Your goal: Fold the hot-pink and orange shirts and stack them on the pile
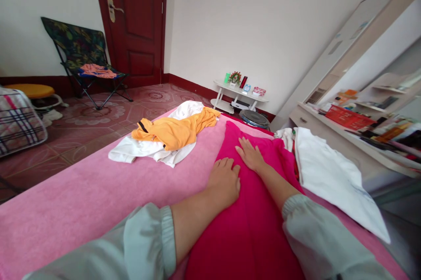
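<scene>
A magenta piece of clothing [250,223] lies lengthwise on the pink bed cover [98,192], mostly smooth, with a few creases along its right side. I cannot make out what kind of garment it is. My right hand [250,155] rests flat on its far part, fingers stretched out. Closer to me, my left hand [225,181] lies palm down over its left edge, fingers slightly bent and holding nothing that shows. Left of the hands, an orange garment [177,130] with dark trim lies loosely on a white garment [125,150].
Folded white clothing [332,174] lies along the bed's right edge. Beside it stands a desk with a red basket [348,116]. A small white shelf [238,91] stands by the far wall. A folding chair [82,52] and a yellow stool [29,91] are at left.
</scene>
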Demonstrator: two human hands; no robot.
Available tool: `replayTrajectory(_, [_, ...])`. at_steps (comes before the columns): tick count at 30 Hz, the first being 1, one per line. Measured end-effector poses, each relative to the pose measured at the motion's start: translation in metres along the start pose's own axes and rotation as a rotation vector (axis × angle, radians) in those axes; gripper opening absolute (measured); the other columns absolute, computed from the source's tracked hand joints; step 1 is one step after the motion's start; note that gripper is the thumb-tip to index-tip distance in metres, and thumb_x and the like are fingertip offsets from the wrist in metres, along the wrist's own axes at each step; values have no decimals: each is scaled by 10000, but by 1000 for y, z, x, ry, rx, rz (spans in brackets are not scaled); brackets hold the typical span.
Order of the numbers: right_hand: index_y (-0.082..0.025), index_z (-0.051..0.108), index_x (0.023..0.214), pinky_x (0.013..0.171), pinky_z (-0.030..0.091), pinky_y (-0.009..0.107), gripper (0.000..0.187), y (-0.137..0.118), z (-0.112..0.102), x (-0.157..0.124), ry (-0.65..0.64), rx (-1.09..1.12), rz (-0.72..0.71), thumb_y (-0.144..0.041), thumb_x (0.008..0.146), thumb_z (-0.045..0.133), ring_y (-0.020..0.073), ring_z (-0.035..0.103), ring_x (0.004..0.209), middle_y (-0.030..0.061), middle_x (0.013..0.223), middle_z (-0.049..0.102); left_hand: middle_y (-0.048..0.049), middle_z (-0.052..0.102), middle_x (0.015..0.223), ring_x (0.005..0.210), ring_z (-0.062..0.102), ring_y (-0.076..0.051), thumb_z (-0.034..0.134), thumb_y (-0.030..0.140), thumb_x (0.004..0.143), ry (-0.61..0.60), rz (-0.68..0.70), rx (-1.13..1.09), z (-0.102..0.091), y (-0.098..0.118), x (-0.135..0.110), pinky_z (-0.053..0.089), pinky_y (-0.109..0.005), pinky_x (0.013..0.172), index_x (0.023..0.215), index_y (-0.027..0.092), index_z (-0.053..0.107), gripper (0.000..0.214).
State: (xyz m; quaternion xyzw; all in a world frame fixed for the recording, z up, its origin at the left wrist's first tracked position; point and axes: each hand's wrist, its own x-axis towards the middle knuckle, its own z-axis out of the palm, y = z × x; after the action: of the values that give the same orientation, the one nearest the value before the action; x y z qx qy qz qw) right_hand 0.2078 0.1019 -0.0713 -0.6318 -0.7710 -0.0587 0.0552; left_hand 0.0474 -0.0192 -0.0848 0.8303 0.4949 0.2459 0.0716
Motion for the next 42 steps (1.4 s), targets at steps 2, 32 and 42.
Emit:
replayTrajectory(2, [-165,326,1418,1086,213,522,554,9,-8,-19,-77,50,19,-449,943,291,257,209,1385,113,1491,292,-113,510,1291,1216,427,-253,403,279,878,-3,6,-16,1,-3,0,313,-424,1059,1213,159,561,389])
replayTrajectory(32, [-232,539,1265,1054,378,426,452,-31,-54,-275,51,482,-209,-136,829,471,208,477,1211,79,1293,545,-134,297,1487,1378,240,-247,322,268,926,-133,133,30,-20,19,-76,208,-421,1129,1369,100,416,483])
replayTrajectory(42, [-246,528,1280,1054,381,418,471,-43,-54,-284,62,506,-251,-112,839,432,203,463,1231,74,1339,503,-81,381,1453,1327,347,-221,479,250,849,-382,239,-262,-69,28,-146,302,-383,1099,1327,202,484,481])
